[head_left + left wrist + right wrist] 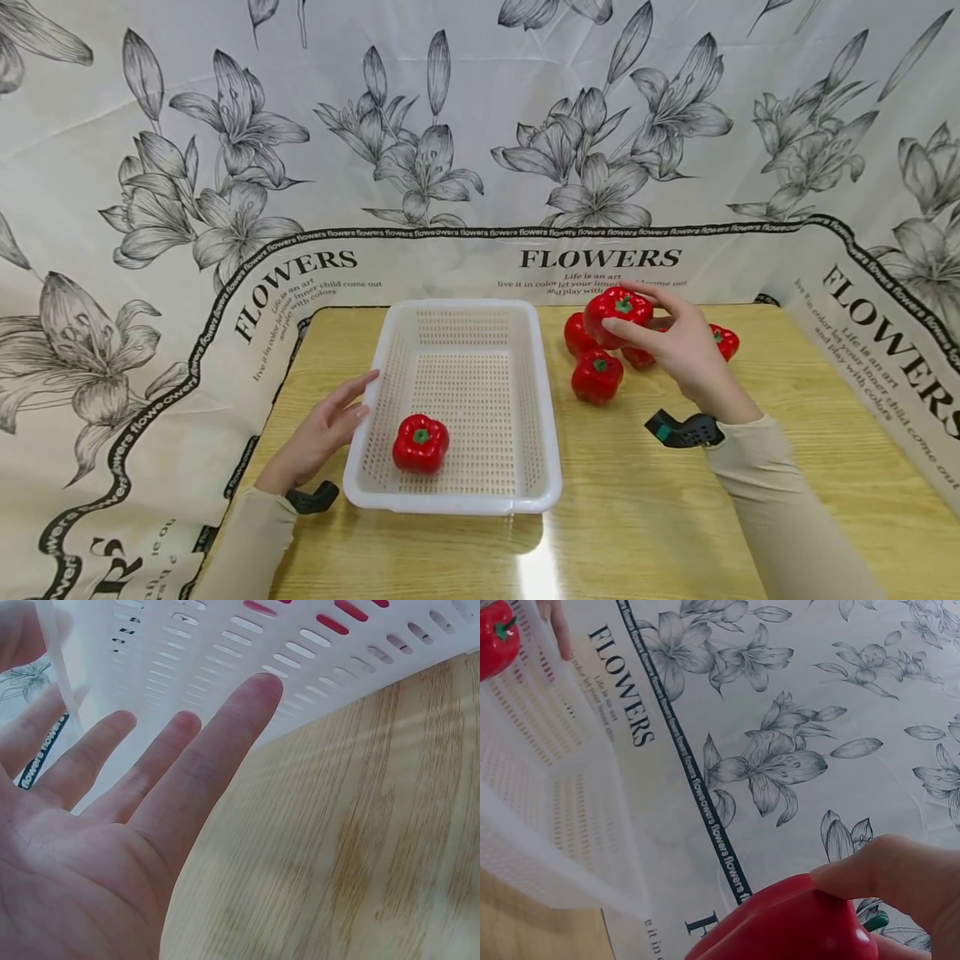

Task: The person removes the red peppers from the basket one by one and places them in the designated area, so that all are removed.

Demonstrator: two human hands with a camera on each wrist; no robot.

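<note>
My right hand (pixel 686 342) pinches a red bell pepper (pixel 617 315) with a green stem, thumb on its near side. In the right wrist view the held pepper (pixel 787 926) fills the bottom, thumb or finger on its skin. Below it on the table sit more red peppers (pixel 597 377), partly hidden behind the hand. My left hand (pixel 322 433) rests against the left side of a white perforated basket (pixel 551 450), fingers extended. In the left wrist view these fingers (pixel 217 765) lie along its slotted wall. Another red pepper (pixel 421 444) sits inside the basket, front left.
The basket stands on a wood-grain table (pixel 622 508), left of the loose peppers. A white cloth (pixel 465 167) with printed flowers hangs behind and along both sides. Black wrist devices (pixel 684 429) are strapped to both wrists.
</note>
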